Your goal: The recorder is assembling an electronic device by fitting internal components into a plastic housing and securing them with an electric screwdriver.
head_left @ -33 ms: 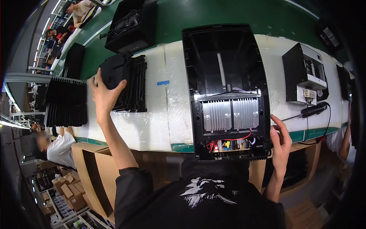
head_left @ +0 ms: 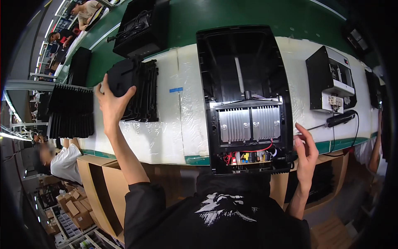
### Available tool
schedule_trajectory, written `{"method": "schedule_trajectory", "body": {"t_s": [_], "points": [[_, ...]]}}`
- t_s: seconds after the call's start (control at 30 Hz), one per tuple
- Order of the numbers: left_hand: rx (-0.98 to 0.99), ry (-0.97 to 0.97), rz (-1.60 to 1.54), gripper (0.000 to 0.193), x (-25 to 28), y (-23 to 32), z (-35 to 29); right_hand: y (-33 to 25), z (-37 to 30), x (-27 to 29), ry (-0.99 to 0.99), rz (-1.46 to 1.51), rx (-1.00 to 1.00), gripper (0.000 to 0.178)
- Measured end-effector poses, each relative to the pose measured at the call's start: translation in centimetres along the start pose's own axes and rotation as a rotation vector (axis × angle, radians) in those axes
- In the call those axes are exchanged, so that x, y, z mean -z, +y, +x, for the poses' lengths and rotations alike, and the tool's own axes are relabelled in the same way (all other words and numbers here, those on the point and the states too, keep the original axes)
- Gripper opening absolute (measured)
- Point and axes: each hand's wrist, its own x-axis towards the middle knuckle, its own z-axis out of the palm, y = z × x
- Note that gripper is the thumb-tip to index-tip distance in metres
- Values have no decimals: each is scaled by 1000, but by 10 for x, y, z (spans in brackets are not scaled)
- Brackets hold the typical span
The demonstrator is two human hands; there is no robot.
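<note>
My left hand (head_left: pixel 112 101) spreads its thumb and fingers around the near part of a black plastic cover (head_left: pixel 120 77), gripping it at the end of a row of upright black parts (head_left: pixel 146 91). In front of me lies an uncovered black case (head_left: pixel 244 54). It holds finned silver heat sinks (head_left: pixel 250 124), red wires (head_left: pixel 263 150) and a circuit board with small coloured parts (head_left: pixel 251 157) at its near end. Beside the case's right wall, my right hand (head_left: pixel 306 155) is empty with fingers bent and apart. An electric screwdriver (head_left: pixel 342 119) lies just beyond it, shaft pointing left.
A black-and-white boxy device (head_left: pixel 331 81) stands at the right. Finned black parts (head_left: pixel 71 111) are stacked at the left, and a black box with cables (head_left: pixel 141 29) sits farther back. Cardboard boxes (head_left: pixel 101 186) are below the table's near edge. Other people (head_left: pixel 66 162) are at the left.
The view has shifted very slightly, so the table things sit a little farther left. My right fingertips are slightly farther from the case's wall. My left hand keeps its place at the cover.
</note>
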Motion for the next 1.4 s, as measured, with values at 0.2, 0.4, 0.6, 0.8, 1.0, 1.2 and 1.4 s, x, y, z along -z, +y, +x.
{"method": "schedule_trajectory", "body": {"t_s": [0.2,0.4,0.6,0.8,1.0,1.2,1.4], "points": [[-553,190,-176,91,41,96,-65,-17,15,10,63,-24,333,44],[-1194,-508,-624,81,34,158,-148,-67,11,0,-437,566,41,58],[-1178,-286,-954,83,7,150,-112,-50,12,18,-329,490,233,68],[-532,-417,-1283,29,-19,129,-67,-90,79,-18,-181,164,632,53],[-409,-338,-1137,19,-46,131,-64,-88,106,-42,-108,114,723,61],[-411,-328,-998,18,-56,119,-67,-80,106,-45,-139,98,780,69],[-410,-258,-982,16,-63,123,-75,-72,107,-48,-57,73,803,77]]}}
